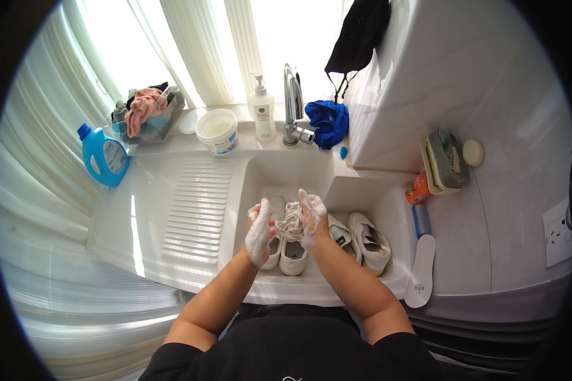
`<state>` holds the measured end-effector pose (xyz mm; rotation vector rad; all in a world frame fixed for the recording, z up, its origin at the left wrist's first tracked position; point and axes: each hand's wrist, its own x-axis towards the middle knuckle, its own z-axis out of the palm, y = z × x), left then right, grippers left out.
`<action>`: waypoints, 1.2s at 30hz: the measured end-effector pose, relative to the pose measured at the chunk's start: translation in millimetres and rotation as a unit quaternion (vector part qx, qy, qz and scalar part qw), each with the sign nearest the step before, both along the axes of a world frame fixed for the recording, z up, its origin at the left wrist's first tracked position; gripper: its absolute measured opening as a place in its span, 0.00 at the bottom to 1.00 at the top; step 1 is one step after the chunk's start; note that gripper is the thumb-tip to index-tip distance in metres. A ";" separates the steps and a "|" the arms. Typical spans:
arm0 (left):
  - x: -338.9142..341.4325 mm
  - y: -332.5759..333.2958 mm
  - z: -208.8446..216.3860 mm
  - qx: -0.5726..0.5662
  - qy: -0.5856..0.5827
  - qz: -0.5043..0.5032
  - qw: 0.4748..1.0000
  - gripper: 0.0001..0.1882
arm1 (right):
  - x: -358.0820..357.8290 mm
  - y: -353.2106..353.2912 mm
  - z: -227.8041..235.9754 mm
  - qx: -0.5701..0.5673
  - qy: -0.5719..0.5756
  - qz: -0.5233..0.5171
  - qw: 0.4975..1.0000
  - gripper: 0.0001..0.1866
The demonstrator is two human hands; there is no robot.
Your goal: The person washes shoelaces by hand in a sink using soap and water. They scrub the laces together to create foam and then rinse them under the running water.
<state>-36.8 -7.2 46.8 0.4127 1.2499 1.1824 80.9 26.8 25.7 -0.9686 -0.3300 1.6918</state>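
Two soapy hands meet over the white moulded laundry sink (260, 166): our left hand (258, 232) and our right hand (313, 218) are both coated in white lather and pressed from either side onto a tangled bundle of off-white shoelaces (292, 223), fingers closed around it. We hold the bundle above the basin, just over a pair of small white canvas shoes (286, 254) that lie side by side on the sink floor, toes toward us. To their right, a second pair of larger white sneakers (361, 240) rests in the same basin, close beside the first pair.

Left of the basin we see the ribbed washboard slope (194, 209) built into the sink. On the back ledge stand a blue plastic detergent jug (104, 155), a round white tub (217, 131), a white pump bottle (261, 110) and a chrome tap (292, 101), with a crumpled blue cloth (327, 122) just beside the tap. On the counter to our right lie a flat white insole (420, 270), near the sink's corner, and a round white bar of soap (473, 152) farther back.
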 end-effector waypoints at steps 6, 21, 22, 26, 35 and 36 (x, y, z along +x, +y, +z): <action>13.8 -10.7 -11.8 0.111 -0.269 -0.111 0.950 0.30 | -12.5 -19.1 -3.1 0.247 -0.219 -0.015 0.944 0.15; 19.5 -7.6 -12.9 0.097 -0.260 -0.049 0.959 0.09 | -12.5 -9.3 -26.3 0.181 -0.398 -0.062 0.897 0.12; 18.0 -7.2 -13.6 0.092 -0.257 -0.062 0.960 0.09 | -14.2 -10.6 -30.5 0.211 -0.406 -0.071 0.886 0.11; -11.5 20.6 -61.7 0.098 -0.490 -0.285 0.818 0.17 | -33.1 -32.9 -25.7 0.397 -0.464 -0.108 0.784 0.10; 0.3 11.5 -54.1 0.222 -0.398 -0.230 0.860 0.12 | -25.3 -35.1 -4.4 0.479 -0.464 -0.081 0.741 0.13; -0.3 14.6 -53.9 0.311 -0.272 -0.225 0.883 0.11 | -22.9 -41.7 -3.7 0.486 -0.467 -0.049 0.737 0.13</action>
